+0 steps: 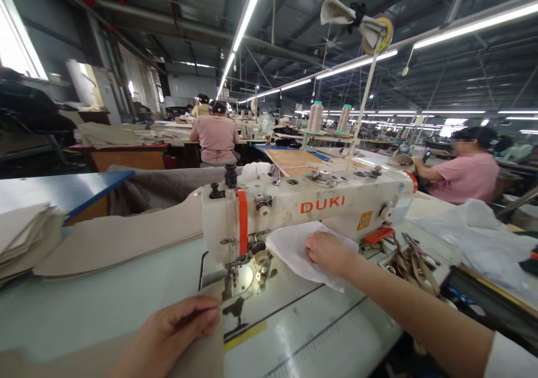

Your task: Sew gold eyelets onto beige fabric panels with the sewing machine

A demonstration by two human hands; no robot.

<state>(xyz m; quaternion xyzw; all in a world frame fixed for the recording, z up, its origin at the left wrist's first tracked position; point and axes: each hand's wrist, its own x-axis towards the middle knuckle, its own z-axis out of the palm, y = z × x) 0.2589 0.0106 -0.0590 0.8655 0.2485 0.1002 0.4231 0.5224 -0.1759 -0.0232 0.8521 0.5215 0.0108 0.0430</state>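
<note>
My left hand (180,330) is closed in a pinch on the edge of a beige fabric piece (210,344), just in front of the sewing machine's needle area. My right hand (330,250) presses curled fingers onto a thin white cloth (290,249), which lies on the machine bed under the arm. The sewing machine (286,204) is white with orange parts and stands between the hands and the far side of the table. Its presser foot (236,277) sits over a round needle plate, close to the beige fabric's corner.
Beige panels (126,238) lie left of the machine, beside a stack of cut pieces (27,238). To the right are scissors and straps (414,260), clear plastic bags (479,238) and a dark tray (474,299). Thread cones (315,117) stand behind. Co-workers in pink (215,134) sit farther off.
</note>
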